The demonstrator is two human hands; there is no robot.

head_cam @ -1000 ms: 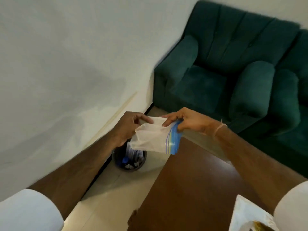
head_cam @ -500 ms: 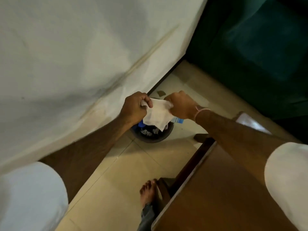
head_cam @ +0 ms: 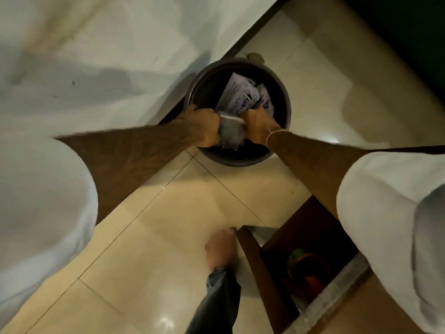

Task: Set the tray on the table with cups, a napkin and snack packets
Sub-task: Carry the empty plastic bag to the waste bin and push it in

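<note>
A white snack packet (head_cam: 230,131) hangs between both my hands, low inside the mouth of a round dark waste bin (head_cam: 199,79) on the floor. My left hand (head_cam: 204,127) grips the packet's left top corner and my right hand (head_cam: 258,124) grips its right top corner. Crumpled white wrappers with blue print (head_cam: 243,96) lie in the bin behind the packet. No tray, cups or napkin are in view.
The bin stands against a white wall (head_cam: 108,56) on cream floor tiles (head_cam: 168,225). A brown wooden table's corner (head_cam: 313,237) with a lower shelf is at the lower right, my bare foot (head_cam: 220,248) beside its leg. Dark green sofa at the top right.
My view has tipped down and closer to the bin. Both hands have lowered the packet from above the bin into its mouth, still holding its two top corners.
</note>
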